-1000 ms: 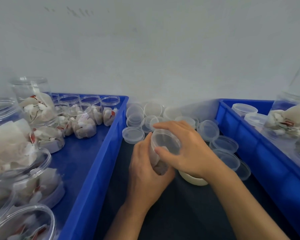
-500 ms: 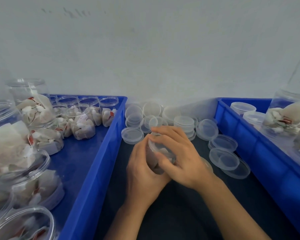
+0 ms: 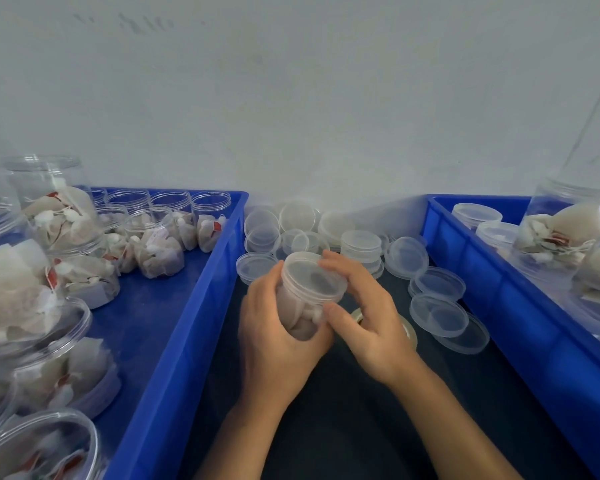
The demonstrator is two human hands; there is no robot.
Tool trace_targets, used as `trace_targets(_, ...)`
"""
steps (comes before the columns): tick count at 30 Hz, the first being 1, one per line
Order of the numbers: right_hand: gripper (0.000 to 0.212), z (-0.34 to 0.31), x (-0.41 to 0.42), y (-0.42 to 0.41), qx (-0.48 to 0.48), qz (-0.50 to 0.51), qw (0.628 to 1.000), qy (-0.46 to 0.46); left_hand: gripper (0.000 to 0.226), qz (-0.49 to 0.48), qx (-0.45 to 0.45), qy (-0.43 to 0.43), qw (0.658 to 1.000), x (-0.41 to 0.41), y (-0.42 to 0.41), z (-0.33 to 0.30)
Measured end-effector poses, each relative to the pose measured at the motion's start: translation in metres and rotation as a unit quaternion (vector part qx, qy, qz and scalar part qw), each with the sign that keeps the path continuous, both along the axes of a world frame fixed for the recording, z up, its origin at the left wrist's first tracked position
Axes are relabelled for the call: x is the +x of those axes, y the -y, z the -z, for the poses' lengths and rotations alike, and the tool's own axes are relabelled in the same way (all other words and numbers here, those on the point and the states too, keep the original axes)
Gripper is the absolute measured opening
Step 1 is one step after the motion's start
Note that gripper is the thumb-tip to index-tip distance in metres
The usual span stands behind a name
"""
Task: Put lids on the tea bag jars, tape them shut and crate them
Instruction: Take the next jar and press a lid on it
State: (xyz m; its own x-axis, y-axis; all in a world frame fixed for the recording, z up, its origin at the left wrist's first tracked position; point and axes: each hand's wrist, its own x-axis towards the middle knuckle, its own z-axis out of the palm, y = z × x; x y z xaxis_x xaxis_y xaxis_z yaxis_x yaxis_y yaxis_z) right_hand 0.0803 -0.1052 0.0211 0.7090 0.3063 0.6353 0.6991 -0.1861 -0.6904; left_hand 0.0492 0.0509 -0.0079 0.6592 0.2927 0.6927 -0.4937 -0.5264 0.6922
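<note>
Between two blue crates (image 3: 194, 306) lies a dark table (image 3: 343, 427). Above it, the left hand (image 3: 274, 337) grips a tea bag jar (image 3: 302, 306); the right hand (image 3: 368, 317) curls round its lid (image 3: 314, 277).

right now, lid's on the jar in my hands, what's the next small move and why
Probably reach the right hand down to the tape roll lying just under it. The lid already sits on the jar, which the left hand grips, and no tape shows on it yet. Whether the lid is fully seated is hard to tell, so a quick press first may help.
</note>
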Motion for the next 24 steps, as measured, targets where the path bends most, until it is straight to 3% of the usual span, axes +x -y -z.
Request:
trace_targets(7,0.041,0.001,-0.004,-0.016,0.014,0.086,0.995,-0.044,0.086,-0.037,0.039,-0.014,0.998,-0.002,-0.001,0.001)
trace_targets(12,0.034,0.002,-0.004,-0.015,0.070,0.034,0.991,-0.110,0.085,-0.050,0.041,-0.018,0.998,-0.002,0.000,0.001)
trace_targets(18,0.036,0.000,-0.005,-0.021,0.068,0.116,0.987,-0.091,0.087,-0.030,0.047,-0.034,0.998,-0.004,0.002,0.001)
trace_targets(24,0.029,0.002,-0.005,-0.018,0.089,0.038,0.987,-0.125,0.087,-0.038,0.028,-0.038,0.998,-0.004,0.003,0.000)
